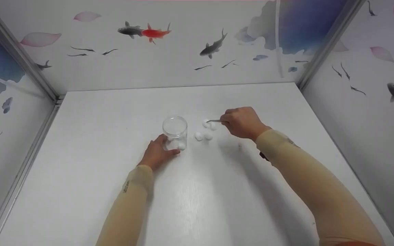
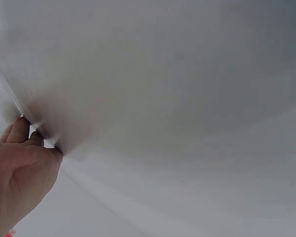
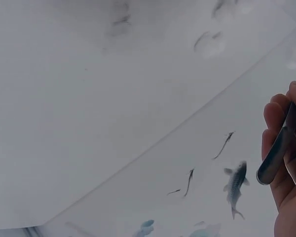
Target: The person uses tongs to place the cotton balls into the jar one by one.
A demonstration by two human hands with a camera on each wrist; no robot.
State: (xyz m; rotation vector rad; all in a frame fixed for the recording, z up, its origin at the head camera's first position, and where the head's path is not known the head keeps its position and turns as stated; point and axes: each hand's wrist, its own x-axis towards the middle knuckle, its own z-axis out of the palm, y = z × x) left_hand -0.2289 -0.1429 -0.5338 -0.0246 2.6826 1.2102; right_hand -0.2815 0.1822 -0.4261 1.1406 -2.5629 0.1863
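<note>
A clear round jar point(image 1: 175, 127) stands upright on the white table with white balls, likely cotton, low inside it. My left hand point(image 1: 157, 153) holds the jar near its base, thumb in front and fingers at the far left side. In the left wrist view, the fingers of that hand point(image 2: 24, 168) meet the table beside the clear wall. My right hand point(image 1: 243, 121) grips metal tweezers point(image 3: 274, 160), pointing left. Their tips are at the back white ball point(image 1: 206, 123) of a small group; whether they pinch it I cannot tell. Two front balls point(image 1: 198, 136) lie between jar and hand.
The white tabletop point(image 1: 108, 116) is enclosed at the back and sides by panels point(image 1: 180, 61) printed with fish and petals. Metal posts point(image 1: 308, 73) mark the corners. A small speck point(image 1: 239, 146) shows on the table below my right wrist.
</note>
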